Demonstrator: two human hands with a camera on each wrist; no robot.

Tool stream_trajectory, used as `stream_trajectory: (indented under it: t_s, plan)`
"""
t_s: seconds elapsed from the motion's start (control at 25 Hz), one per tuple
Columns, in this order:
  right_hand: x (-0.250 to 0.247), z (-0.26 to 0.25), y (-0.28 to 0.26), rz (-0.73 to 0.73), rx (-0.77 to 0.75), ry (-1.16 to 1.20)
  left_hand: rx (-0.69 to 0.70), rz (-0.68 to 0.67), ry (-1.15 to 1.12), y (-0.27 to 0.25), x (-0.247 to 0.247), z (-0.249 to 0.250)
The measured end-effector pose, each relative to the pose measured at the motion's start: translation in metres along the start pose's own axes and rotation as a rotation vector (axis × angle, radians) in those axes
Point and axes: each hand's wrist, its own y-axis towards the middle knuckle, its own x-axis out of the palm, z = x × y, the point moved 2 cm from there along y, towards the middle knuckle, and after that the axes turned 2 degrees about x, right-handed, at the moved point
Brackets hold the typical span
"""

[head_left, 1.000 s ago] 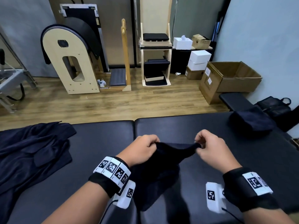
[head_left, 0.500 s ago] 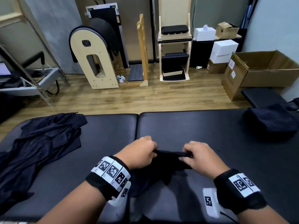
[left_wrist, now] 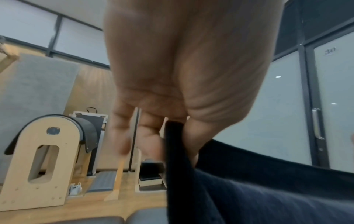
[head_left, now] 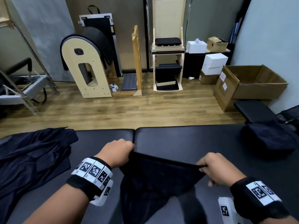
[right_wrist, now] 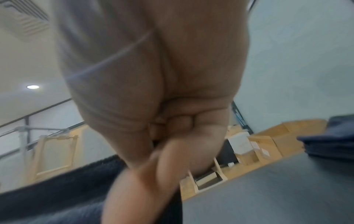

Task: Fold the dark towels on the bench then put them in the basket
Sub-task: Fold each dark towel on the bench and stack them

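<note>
Mid-fold: left hand (head_left: 119,151) and right hand (head_left: 215,168) each pinch a top corner of one dark towel (head_left: 155,180), stretched above the tabletop (head_left: 186,139). Each grip holds cloth. Next, probably lay it flat and halve it. Unfolded pile (head_left: 32,156) left of towel. Right wrist view shows folded stack (right_wrist: 329,136); basket unseen.
</note>
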Motion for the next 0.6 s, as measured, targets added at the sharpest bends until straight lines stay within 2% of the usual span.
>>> stream_trajectory:
  t_s: [0.08, 0.2, 0.24, 0.32, 0.4, 0.48, 0.52, 0.6]
  plan:
    - [-0.008, -0.012, 0.018, -0.013, 0.131, 0.217, -0.034, -0.019, -0.104, 0.017, -0.011, -0.023]
    - [-0.037, -0.035, 0.061, 0.142, 0.166, 0.269, -0.155, 0.046, -0.536, 0.052, -0.034, -0.054]
    - [-0.057, -0.049, 0.079, 0.23, 0.125, 0.235, -0.206, 0.146, -0.647, 0.067, -0.051, -0.066]
    - [-0.112, -0.091, 0.099, 0.469, 0.019, 0.158, -0.247, 0.464, -0.653, 0.091, -0.102, -0.091]
    - [-0.181, -0.132, 0.094, 0.811, -0.089, 0.281, -0.17, 0.778, -0.55, 0.094, -0.169, -0.107]
    - [-0.246, -0.167, 0.068, 1.125, -0.237, 0.41, -0.049, 1.061, -0.476, 0.076, -0.236, -0.117]
    - [-0.273, -0.18, 0.049, 1.23, -0.319, 0.444, -0.005, 1.183, -0.437, 0.059, -0.266, -0.12]
    - [-0.305, -0.191, 0.018, 1.321, -0.443, 0.464, 0.067, 1.332, -0.372, 0.024, -0.303, -0.119]
